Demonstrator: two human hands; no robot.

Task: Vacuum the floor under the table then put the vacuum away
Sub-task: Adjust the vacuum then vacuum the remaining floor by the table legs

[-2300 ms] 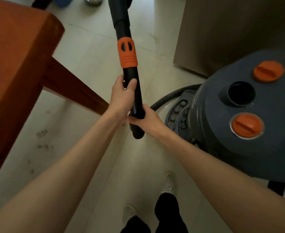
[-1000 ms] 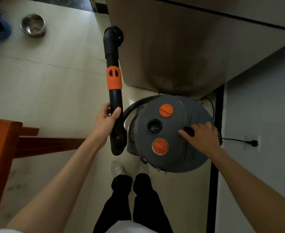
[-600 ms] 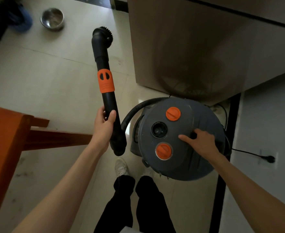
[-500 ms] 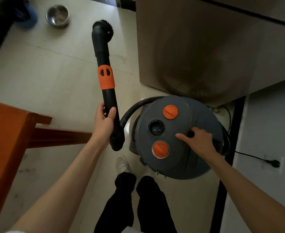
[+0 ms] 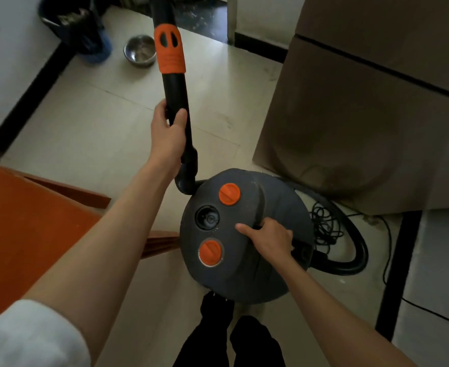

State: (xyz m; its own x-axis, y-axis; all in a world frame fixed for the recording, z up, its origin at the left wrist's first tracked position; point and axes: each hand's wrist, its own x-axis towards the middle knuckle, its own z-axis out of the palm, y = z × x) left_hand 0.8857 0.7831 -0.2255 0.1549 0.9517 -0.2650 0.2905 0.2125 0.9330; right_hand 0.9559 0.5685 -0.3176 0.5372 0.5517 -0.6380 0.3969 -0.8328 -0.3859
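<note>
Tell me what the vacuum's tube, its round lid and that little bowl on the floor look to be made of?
The tube looks like smooth black plastic with a faint sheen, with a ribbed orange collar, perhaps rubbery. The lid appears matte dark grey plastic, finely textured, with orange plastic knobs. The bowl looks like bare metal, probably steel, judging by its silvery reflective rim.

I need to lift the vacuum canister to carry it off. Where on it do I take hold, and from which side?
Take the vacuum canister by the dark carry handle arching across its lid, coming straight down from above. The right hand already has its grip there, fingers curled under the bar. The round body offers no other hold, and the orange knobs look too small to lift by. The left hand holds the wand.
</note>
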